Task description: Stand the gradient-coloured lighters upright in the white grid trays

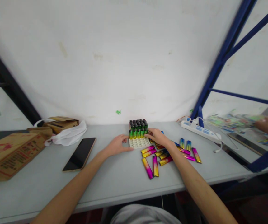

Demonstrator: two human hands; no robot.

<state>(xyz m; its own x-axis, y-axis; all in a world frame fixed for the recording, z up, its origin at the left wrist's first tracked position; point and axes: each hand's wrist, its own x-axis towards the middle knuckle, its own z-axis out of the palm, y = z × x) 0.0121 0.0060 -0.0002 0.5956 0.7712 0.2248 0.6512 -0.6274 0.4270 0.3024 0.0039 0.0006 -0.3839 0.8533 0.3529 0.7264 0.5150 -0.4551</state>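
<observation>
A white tray with a grid of holes (pixel 138 142) lies on the grey table (pixel 115 177). Its far rows hold several upright sticks (pixel 138 128) with black tops and green-yellow bodies. My left hand (pixel 118 145) rests flat against the tray's left edge, fingers stretched out. My right hand (pixel 156 136) is at the tray's right side, fingertips pinched together at an upright stick in the front filled row. Several loose sticks in shiny pink, yellow and blue (pixel 162 154) lie scattered to the right of the tray, under and beside my right forearm.
A dark phone (pixel 80 154) lies to the left. Cardboard boxes (pixel 9 155) and a white plastic bag (pixel 68 136) sit at the far left. A white power strip (pixel 198 129) lies at the back right beside a blue metal frame (pixel 220 59). Another person's hand (pixel 265 125) works at the far right.
</observation>
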